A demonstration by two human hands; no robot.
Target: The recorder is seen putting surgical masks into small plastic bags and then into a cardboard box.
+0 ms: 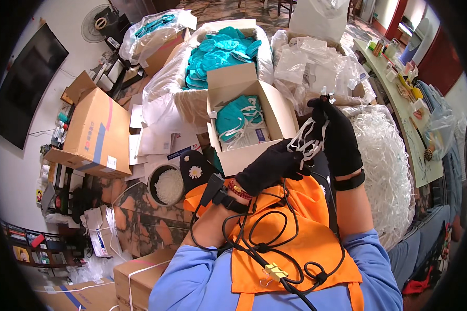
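Observation:
Both hands wear black gloves. My left hand point(267, 166) closes round the lower ends of several white elastic straps point(307, 142). Raised above it on the right, my right hand point(340, 132) is closed, thumb and fingers pinched at their tips, with strap loops hanging beside its palm. A small clear piece shows at those fingertips, too small to name. In front of me stands an open white box point(251, 159) holding teal face masks point(233, 120) with white straps, and a printed packet lies beside them. A large bag of white straps point(381, 166) sits right of my right hand.
Behind the box are a plastic-lined carton of teal masks point(223, 52) and another of clear bags point(316, 59). To the left stand a brown carton point(96, 132) and a bucket of white bits point(168, 185). A cluttered green table point(399, 98) runs along the right. Black cables point(264, 249) hang over my orange apron.

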